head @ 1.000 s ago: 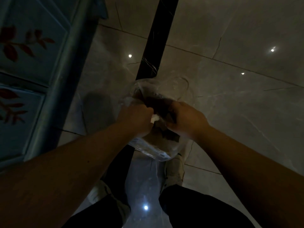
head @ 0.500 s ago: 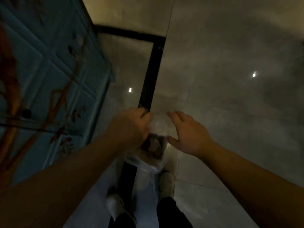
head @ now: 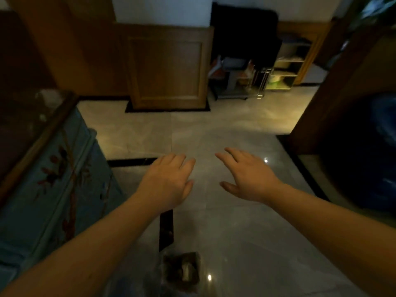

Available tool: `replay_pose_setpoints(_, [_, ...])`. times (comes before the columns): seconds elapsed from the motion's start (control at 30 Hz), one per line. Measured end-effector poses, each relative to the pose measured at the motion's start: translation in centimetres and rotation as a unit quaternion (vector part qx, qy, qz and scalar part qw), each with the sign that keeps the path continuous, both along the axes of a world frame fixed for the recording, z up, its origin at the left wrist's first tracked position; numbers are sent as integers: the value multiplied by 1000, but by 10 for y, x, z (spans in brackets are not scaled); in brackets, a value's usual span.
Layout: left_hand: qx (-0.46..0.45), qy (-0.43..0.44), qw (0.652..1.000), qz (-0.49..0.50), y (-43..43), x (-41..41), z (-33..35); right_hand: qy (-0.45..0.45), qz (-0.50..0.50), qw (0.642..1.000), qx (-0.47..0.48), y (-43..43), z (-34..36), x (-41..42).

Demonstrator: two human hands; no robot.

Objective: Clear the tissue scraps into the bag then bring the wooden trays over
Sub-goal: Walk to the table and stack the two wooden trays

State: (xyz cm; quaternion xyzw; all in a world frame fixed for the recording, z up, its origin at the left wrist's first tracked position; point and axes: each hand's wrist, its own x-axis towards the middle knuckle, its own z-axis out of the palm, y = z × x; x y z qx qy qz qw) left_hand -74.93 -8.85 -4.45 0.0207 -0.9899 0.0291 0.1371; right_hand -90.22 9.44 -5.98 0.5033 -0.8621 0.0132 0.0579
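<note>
I count two hands of mine in front of me, my left hand [head: 169, 181] and my right hand [head: 248, 179], each empty with fingers spread, and two bare forearms behind them. On the floor [head: 235, 232] near my feet there is one clear bag [head: 182, 269] with dark scraps inside, too blurred for me to count. To my left stands one blue painted cabinet [head: 49, 179], ahead one wooden panelled cabinet [head: 167, 67], and further back one open shelf unit [head: 287, 67].
</note>
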Motion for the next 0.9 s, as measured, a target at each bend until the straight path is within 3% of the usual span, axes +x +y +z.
replay_pose_setpoints(0.3, [-62,55,979,-188,113,-49,109,139,-181,974,-9,149,113,29])
replay_pose_setpoints(0.53, [-58,76,949,-301,255,-90,130,141,-343,928,-20,302,138,40])
replay_pose_setpoints(0.9, [-66,101,893,-434,535,-149,139,135,-498,856,-1,577,140,80])
